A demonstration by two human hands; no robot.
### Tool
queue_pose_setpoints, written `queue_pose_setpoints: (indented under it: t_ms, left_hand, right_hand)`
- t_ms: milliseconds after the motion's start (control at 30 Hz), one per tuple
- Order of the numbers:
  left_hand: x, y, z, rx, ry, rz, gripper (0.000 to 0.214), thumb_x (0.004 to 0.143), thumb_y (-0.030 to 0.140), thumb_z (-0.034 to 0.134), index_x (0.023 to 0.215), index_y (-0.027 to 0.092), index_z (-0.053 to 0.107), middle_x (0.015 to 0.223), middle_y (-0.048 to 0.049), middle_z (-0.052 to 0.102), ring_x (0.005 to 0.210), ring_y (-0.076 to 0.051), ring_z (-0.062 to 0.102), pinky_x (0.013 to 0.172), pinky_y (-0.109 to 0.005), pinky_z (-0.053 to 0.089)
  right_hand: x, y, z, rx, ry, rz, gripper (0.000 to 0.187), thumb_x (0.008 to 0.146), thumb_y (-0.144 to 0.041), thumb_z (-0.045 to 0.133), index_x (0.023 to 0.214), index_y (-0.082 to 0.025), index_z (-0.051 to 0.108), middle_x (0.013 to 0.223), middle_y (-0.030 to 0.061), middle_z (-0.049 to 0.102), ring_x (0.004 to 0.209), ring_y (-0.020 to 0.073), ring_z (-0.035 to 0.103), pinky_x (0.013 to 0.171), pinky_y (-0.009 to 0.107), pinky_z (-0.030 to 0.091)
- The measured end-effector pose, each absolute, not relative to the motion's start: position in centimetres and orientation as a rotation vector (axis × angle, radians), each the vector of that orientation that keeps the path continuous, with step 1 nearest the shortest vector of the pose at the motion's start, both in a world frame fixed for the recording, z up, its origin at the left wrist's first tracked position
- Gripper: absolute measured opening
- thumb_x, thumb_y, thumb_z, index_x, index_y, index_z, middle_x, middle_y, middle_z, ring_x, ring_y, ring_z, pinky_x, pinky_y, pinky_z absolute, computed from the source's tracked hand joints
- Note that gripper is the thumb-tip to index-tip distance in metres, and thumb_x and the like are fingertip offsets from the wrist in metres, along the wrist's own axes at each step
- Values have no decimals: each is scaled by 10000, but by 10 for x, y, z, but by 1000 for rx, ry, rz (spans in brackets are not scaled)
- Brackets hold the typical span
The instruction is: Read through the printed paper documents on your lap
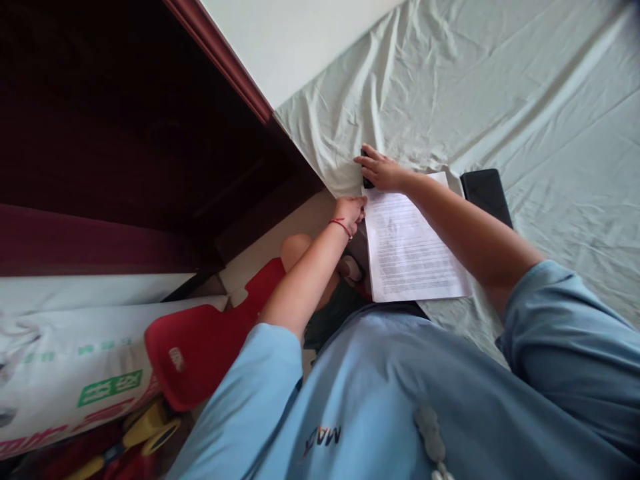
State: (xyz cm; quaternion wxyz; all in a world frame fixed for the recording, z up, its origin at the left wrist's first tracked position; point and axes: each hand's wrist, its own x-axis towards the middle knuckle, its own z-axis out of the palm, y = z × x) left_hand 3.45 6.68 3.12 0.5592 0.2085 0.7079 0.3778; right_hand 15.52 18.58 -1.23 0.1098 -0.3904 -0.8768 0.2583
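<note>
Printed sheets of white paper [415, 253] lie along the near edge of a cloth-covered surface, reaching a little past that edge. My left hand [351, 210], with a red string bracelet on its wrist, is closed in a pinch at the left edge of the sheets. Above it, my right hand [383, 170] is curled over a small black object [367, 179] at the top left corner of the paper. Fingers cover most of that object, so its kind does not show. My right forearm passes over the sheets and hides part of them.
A black rectangular case [486, 197] lies right of the paper on the wrinkled pale cloth [550, 140]. Dark wooden furniture [240, 160] stands at the left. Lower down are a red plastic seat [200, 347], a white printed sack [80, 360] and a yellow-handled thing [145, 430].
</note>
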Motion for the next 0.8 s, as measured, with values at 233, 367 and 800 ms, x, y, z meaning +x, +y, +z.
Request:
queue_pose_setpoints:
  t_ms: [233,367,800]
  left_hand:
    - [33,68,30,492,1653,889,504,1036,54,611,598,206,412,481,46,340,513,-82,264,542,-291,128]
    - [32,67,28,500,1644,887,515,1028,53,616,586,210,405,495,45,353,509,-82,269,542,-296,133]
    - [28,68,31,529,1619,857,418,993,7,609,638,188,483,516,41,409,507,-71,242,498,-257,110]
  right_hand:
    - [153,169,-3,-1326,-2493,841,617,1101,-399,372,1692,-249,467,1874,115,164,1661,455,313,1285,758,275]
    - [152,166,-3,-1346,-2487,850,614,1110,-399,368,1700,-249,448,1880,103,139,1700,416,237,1316,741,229]
    - [146,152,33,-1474,-2389,798,558,1102,-314,423,1643,-198,497,1807,119,354,1655,368,326,1324,585,307]
